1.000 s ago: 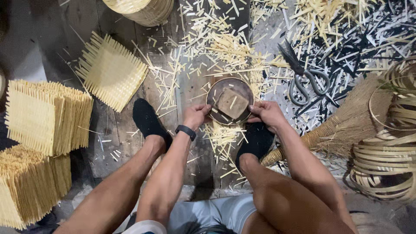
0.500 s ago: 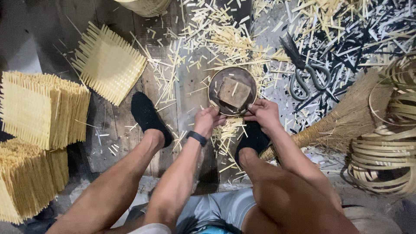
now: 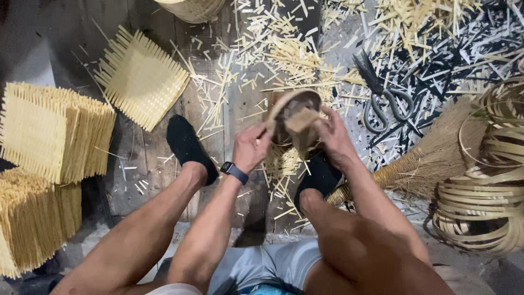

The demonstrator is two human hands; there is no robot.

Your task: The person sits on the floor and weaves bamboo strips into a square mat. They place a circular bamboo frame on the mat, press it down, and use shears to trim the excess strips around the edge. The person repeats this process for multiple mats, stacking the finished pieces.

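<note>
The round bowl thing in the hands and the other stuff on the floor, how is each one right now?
Round dark bowl-shaped mould: lifted, tilted, gripped by both hands.
Left hand: closed on the mould's rim.
Right hand: closed on the mould's other side.
Grey metal shears: lying on the floor, blades shut.
Flat woven bamboo square: lying flat, alone.
Stacked woven bamboo squares: piled up.
Straw broom: lying down.

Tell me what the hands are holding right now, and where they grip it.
Both hold one small round basket, tilted up off the floor. The left hand grips its left rim; the right hand grips the right side.
</note>
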